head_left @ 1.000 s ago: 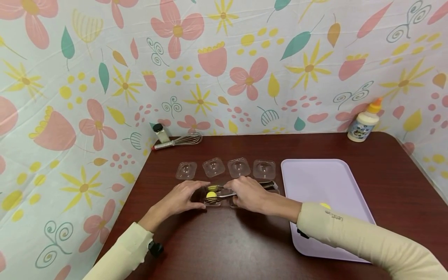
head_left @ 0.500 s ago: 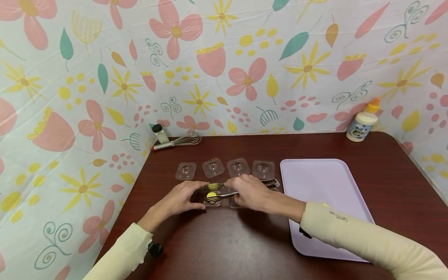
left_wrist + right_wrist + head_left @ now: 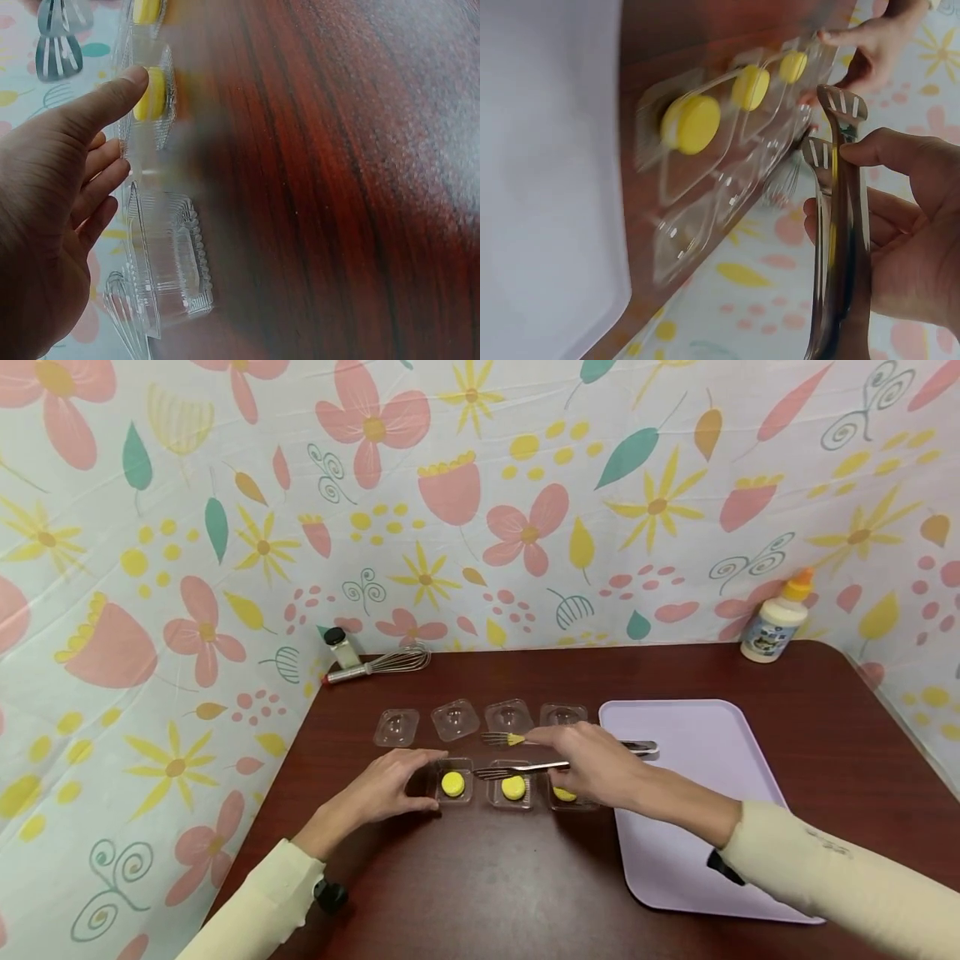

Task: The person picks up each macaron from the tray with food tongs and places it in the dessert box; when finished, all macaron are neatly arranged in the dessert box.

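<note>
My right hand (image 3: 596,764) holds metal tongs (image 3: 521,768) with slotted ends, their two arms spread and no macaron between them. Three yellow macarons sit in clear plastic containers in a row: a left one (image 3: 452,783), a middle one (image 3: 513,787) and a right one (image 3: 564,794), partly covered by the right hand. The left hand (image 3: 390,783) stays at the leftmost filled container, thumb in front and fingers behind, not curled round it. In the left wrist view the thumb of this hand (image 3: 52,187) is near a macaron (image 3: 152,94), and a container without a macaron (image 3: 172,255) stands closer.
Several clear domed lids (image 3: 455,718) lie in a row behind the containers. A lilac tray (image 3: 675,722) lies to the right. At the back left are a whisk (image 3: 390,662) and a small black-capped jar (image 3: 342,647); a glue bottle (image 3: 776,622) stands at the back right.
The tongs have let go of the macaron in the left container. With them, my right hand has moved right and a little back, uncovering the middle macaron. The left hand has hardly moved.
</note>
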### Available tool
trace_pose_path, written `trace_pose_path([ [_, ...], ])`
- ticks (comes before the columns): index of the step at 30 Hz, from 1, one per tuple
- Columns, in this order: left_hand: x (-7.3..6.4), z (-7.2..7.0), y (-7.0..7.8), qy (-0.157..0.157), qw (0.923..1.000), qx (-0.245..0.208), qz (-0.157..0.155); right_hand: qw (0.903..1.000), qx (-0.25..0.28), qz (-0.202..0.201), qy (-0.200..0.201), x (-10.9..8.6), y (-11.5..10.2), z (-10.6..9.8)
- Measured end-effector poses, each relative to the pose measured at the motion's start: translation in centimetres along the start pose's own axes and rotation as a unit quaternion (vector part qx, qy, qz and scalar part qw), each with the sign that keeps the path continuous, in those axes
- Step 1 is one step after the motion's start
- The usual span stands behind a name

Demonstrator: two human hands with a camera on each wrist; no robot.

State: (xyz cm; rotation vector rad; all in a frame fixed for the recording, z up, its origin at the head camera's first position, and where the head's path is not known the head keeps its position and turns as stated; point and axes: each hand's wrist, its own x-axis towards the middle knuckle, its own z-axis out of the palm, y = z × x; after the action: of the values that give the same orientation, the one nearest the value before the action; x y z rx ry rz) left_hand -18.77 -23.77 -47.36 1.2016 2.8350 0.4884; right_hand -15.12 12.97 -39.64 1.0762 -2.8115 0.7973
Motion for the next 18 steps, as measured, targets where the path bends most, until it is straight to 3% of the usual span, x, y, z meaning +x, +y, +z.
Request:
trace_pose_path([
  [9,-0.7,-0.8,-0.4,0.022,0.9997,-0.008,-0.012,0.9983,0.007,0.050,0.028,-4.7,2.5,-3.5],
  [18,-2.3,-2.7,-1.5,0.035,0.9973,-0.037,-0.053,0.9956,0.024,0.031,0.086,-9.7,6.1,-6.1],
])
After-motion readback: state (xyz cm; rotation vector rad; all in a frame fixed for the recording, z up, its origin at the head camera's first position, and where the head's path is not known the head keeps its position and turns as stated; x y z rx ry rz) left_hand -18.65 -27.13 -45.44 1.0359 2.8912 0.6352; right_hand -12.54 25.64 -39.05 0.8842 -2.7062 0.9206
